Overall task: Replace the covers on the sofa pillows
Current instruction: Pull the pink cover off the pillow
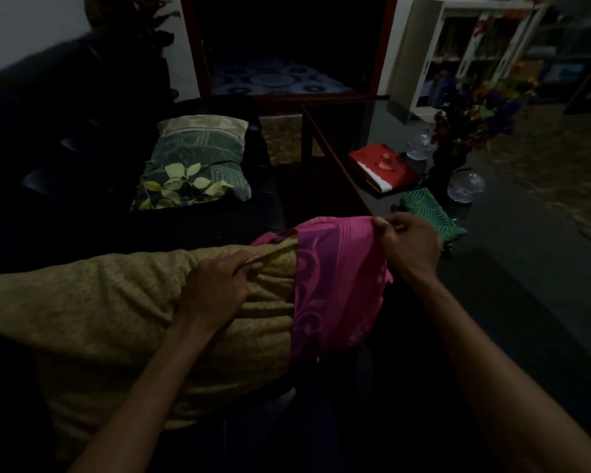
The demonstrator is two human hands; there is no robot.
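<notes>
A mustard-yellow pillow (pixel 99 308) lies across my lap in the dim room. Its right end sits inside a pink patterned cover (pixel 335 288). My left hand (pixel 215 285) grips a fold of the yellow pillow just left of the cover's edge. My right hand (pixel 406 244) pinches the pink cover's upper right corner and holds it up. A second pillow (pixel 191 169) in a green leaf-print cover lies flat on the dark sofa (pixel 65 165) farther back.
A dark glass table (pixel 492 268) stands to the right. On it are a folded red cover (pixel 382 169), a folded green cover (pixel 430 216), a vase of flowers (pixel 471 114) and two glass dishes (pixel 464 187). A white shelf unit (pixel 458 52) stands behind.
</notes>
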